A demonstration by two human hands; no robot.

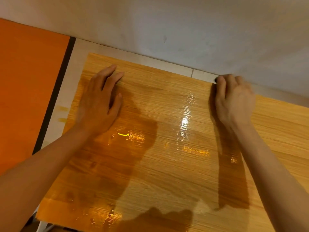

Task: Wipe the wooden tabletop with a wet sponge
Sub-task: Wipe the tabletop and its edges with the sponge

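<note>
The wooden worktop (167, 164) fills most of the view, its grain running side to side and its far edge close to a pale grey wall (184, 27). A wet, shiny patch (185, 121) glints near the middle of the worktop, with smaller gleaming streaks toward its near edge. A strip of light tiled floor (66, 91) shows past the worktop's left edge and along its far edge below the wall. Beyond that strip, left of the worktop, lies a large orange panel (28, 81) with a dark border.

The left hand (98, 101) rests flat on the worktop near its far left corner, palm down, fingers straight and slightly spread, holding nothing. The right hand (234, 99) sits at the worktop's far edge, to the right of the wet patch; it is blurred, its fingers curled downward over something. Only a small dark bit (216, 79) peeks out by the thumb tip, and it cannot be told whether this is the sponge or what the hand has hold of.
</note>
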